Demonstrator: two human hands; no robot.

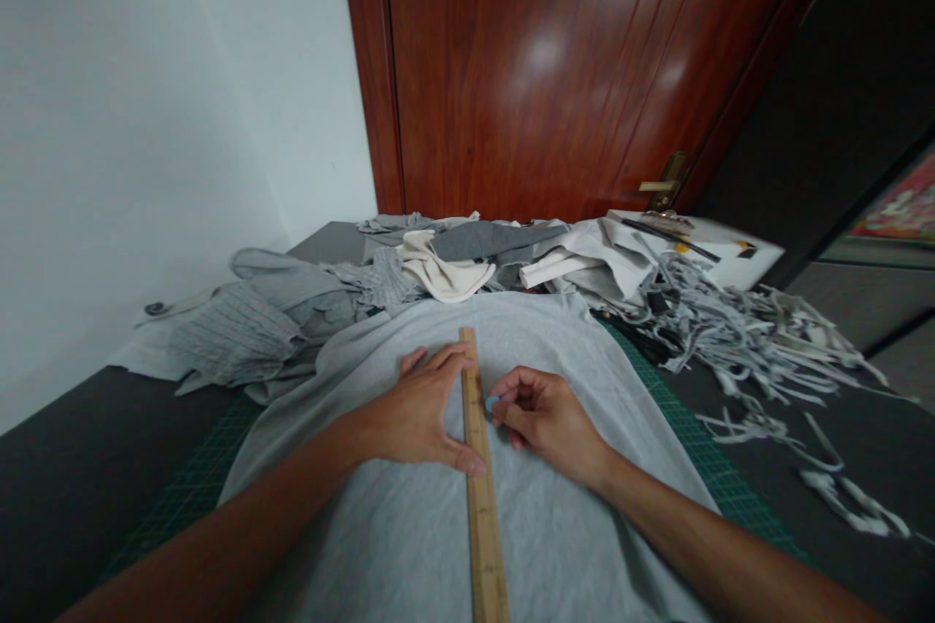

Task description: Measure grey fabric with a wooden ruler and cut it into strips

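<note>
A long wooden ruler (pixel 483 516) lies lengthwise on a light grey cloth (pixel 409 526) spread over a green cutting mat (pixel 720 467). My left hand (pixel 420 409) rests flat on the cloth with fingers and thumb pressed against the ruler's left edge. My right hand (pixel 544 414) sits just right of the ruler, pinching a small pale blue piece of chalk (pixel 491 402) whose tip touches the cloth beside the ruler's edge.
Crumpled grey and cream fabric pieces (pixel 438 268) pile up at the far end of the dark table (pixel 51 496). Several thin grey fabric strips (pixel 752 336) lie scattered on the right. A white board (pixel 720 248) and a red-brown door (pixel 555 68) stand behind.
</note>
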